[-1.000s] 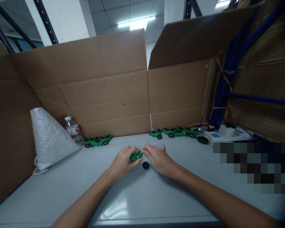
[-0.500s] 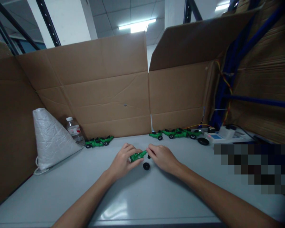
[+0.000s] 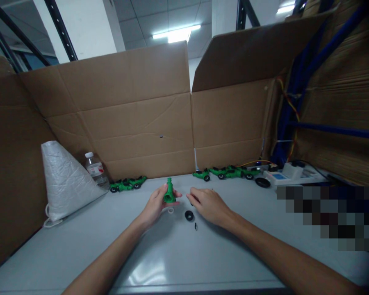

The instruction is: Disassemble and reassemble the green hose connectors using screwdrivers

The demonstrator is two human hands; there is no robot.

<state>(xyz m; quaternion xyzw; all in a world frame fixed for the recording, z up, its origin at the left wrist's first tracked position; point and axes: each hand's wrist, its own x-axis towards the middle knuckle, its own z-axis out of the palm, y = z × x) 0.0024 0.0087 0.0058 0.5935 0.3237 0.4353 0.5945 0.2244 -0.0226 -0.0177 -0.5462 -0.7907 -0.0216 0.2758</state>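
My left hand [image 3: 156,202] is closed around a green toy car body [image 3: 169,192], which points away from me with its round opening toward me. My right hand [image 3: 207,203] is beside it, thumb and fingers pressed together. A tiny dark bit shows below its fingertips; I cannot make out what it is. On the table between and in front of my hands lie a black tyre [image 3: 189,216] with an open centre, a small white ring [image 3: 171,210] and a small black piece [image 3: 196,226].
Several green toy cars stand along the back, at left [image 3: 126,184] and right [image 3: 233,172]. A silver bag [image 3: 67,184] and a water bottle [image 3: 96,169] are at left. A power strip [image 3: 298,176] and black ring [image 3: 263,182] lie at right. Cardboard walls [image 3: 135,123] enclose the table.
My left hand has turned the green body from sideways to pointing away. The white ring and small black piece now show on the table. My right hand has barely moved.
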